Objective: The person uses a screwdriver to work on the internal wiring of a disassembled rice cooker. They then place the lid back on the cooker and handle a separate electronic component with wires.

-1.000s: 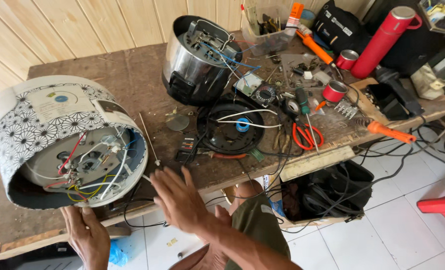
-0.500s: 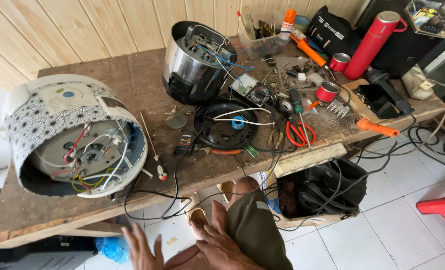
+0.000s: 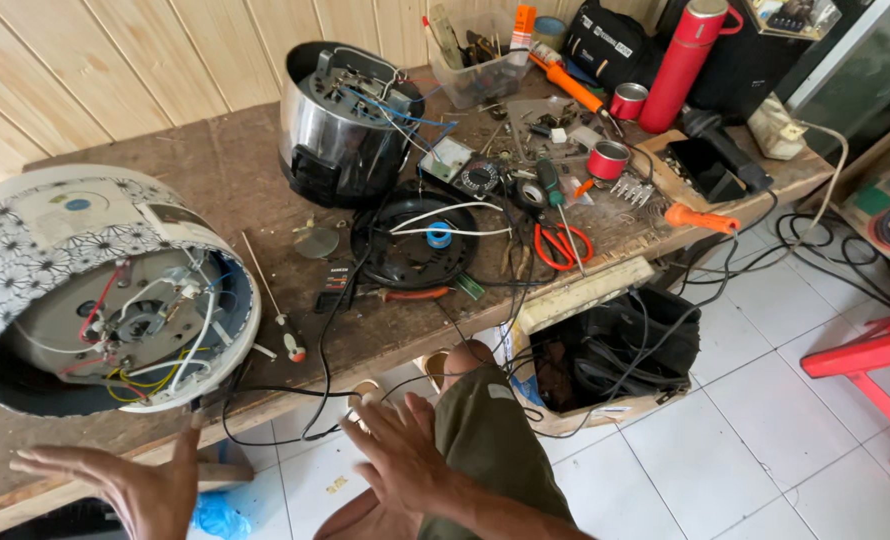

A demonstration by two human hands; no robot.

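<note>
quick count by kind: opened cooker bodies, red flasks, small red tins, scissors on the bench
cooker bodies: 2, the white patterned one and the shiny metal one
red flask: 1
small red tins: 2, and
scissors: 1
total: 6

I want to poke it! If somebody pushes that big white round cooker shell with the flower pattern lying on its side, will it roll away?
The white patterned shell probably would rock or roll a bit, since it lies on its curved side near the wooden table's front edge. It looks hollow, so likely light for its size. The loose coloured wires inside seem floppy and could snag.
</note>
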